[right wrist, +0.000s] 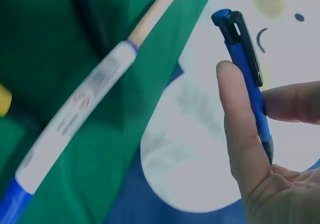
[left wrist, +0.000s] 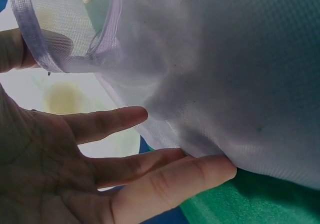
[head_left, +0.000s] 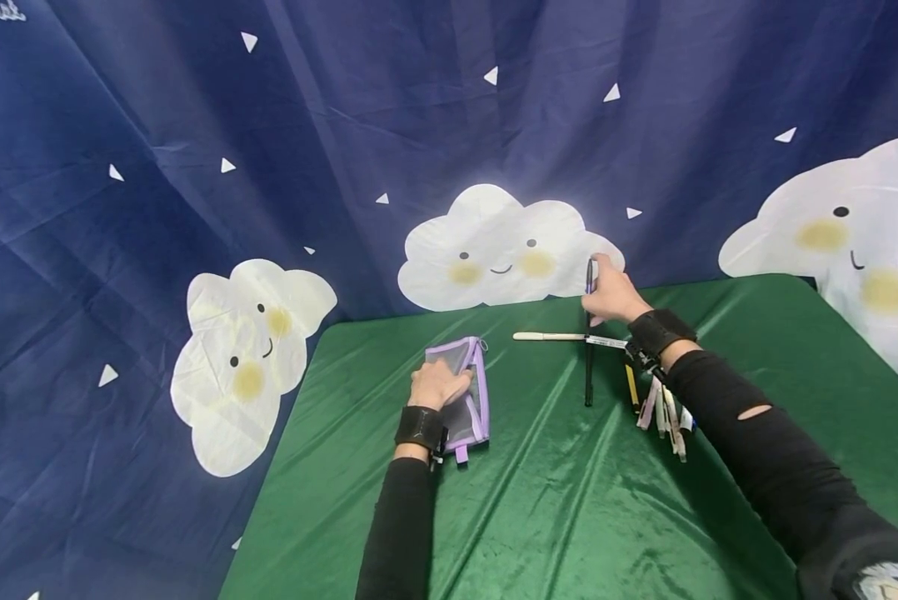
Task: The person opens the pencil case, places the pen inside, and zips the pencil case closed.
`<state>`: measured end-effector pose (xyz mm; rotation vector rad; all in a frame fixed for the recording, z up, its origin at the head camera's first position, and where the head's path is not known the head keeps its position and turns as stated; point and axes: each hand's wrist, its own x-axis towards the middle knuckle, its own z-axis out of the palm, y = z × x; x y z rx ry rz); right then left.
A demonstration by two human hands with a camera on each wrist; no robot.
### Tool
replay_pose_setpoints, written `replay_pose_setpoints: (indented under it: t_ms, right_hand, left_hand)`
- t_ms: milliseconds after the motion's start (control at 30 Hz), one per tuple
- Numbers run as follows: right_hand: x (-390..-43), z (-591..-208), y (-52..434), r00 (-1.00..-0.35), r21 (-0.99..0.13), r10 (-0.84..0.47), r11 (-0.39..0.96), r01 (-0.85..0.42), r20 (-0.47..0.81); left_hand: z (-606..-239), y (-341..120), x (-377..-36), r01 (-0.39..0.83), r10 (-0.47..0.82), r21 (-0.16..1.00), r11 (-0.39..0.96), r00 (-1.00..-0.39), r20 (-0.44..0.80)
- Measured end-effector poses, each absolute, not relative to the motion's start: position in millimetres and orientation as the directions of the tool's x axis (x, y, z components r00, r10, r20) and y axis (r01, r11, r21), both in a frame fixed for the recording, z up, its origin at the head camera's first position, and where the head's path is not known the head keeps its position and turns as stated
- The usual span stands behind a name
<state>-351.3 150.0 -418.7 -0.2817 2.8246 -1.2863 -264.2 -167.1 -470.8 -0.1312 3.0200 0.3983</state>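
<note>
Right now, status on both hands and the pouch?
Left hand flat on mesh pouch. Right hand pinching blue pen. Loose pens beside right wrist.

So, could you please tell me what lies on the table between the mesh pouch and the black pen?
Only bare green tablecloth, in the head view.

The green table [head_left: 569,517] has its widest free stretch along the near edge and through the middle, between the two arms, where only bare cloth lies. Toward the left edge a mesh pouch [head_left: 470,392] takes up room, with the left hand [head_left: 437,383] resting flat on it. Toward the far edge a white pen [head_left: 550,337] lies crosswise and a black pen [head_left: 589,367] crosses it, barring a straight reach there. The right hand [head_left: 610,296] holds a blue pen [right wrist: 247,78] upright above that crossing. Beside the right forearm a bundle of pens [head_left: 662,408] blocks the way. The far right corner is open.
</note>
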Motion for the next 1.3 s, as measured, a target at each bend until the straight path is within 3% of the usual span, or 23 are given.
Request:
replay_pose_setpoints:
  t_ms: [400,667,933,1300]
  right_hand:
    - [-349,-433,112,-0.973,-0.846,-0.230,0.513,-0.142,0.024]
    - [-340,-439,82,-0.966,-0.926,-0.257,0.355,-0.126,0.033]
    - [-331,-453,51,-0.965,-0.920,-0.259,0.367,-0.136,0.040]
    - [-317,-473,14,-0.967,-0.969,-0.255,0.242,-0.048,-0.015]
  left_hand:
    - [-471,-170,-264,-0.129,-0.100,0.287,0.949,-0.989,-0.112]
    - [-471,-172,-266,-0.124,-0.097,0.289,0.949,-0.990,-0.106]
    - [-472,-174,-264,-0.133,-0.101,0.291,0.947,-0.988,-0.120]
    - [-474,-176,-264,-0.136,-0.104,0.301,0.944,-0.987,-0.122]
